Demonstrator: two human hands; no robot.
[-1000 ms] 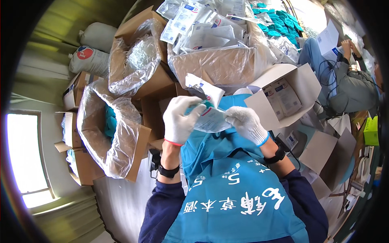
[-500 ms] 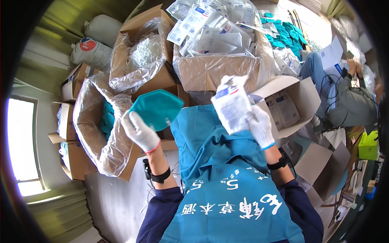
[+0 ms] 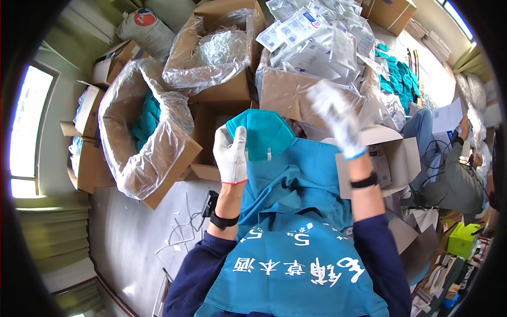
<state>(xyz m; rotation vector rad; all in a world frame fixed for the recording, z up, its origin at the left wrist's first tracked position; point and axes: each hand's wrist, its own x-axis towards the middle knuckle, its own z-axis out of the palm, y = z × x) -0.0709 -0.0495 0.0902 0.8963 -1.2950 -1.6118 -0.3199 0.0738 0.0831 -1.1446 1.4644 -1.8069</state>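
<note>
My left hand (image 3: 231,154), in a white knit glove with a red cuff edge, is closed on a teal folded face mask (image 3: 262,133). The thumb lies over the mask's left side, above my teal apron (image 3: 296,232). My right hand (image 3: 334,113), gloved in white with a blue cuff edge, reaches forward over the near edge of a large carton (image 3: 288,95). Motion smears its fingers, so whether it holds anything is unclear. White and clear flat packets (image 3: 317,55) are heaped in that carton, just beyond this hand.
At left, a plastic-lined carton (image 3: 119,158) holds teal masks (image 3: 147,121). Another lined carton (image 3: 208,84) contains tangled pale straps (image 3: 222,47). An open white-flapped box (image 3: 406,158) stands beside my right forearm. A seated person (image 3: 454,174) works at right. Teal masks (image 3: 398,79) lie farther back.
My right hand has moved forward toward the packet heap; the packet it held is no longer plainly visible in it. My left hand has shifted right with the mask, now more upright.
</note>
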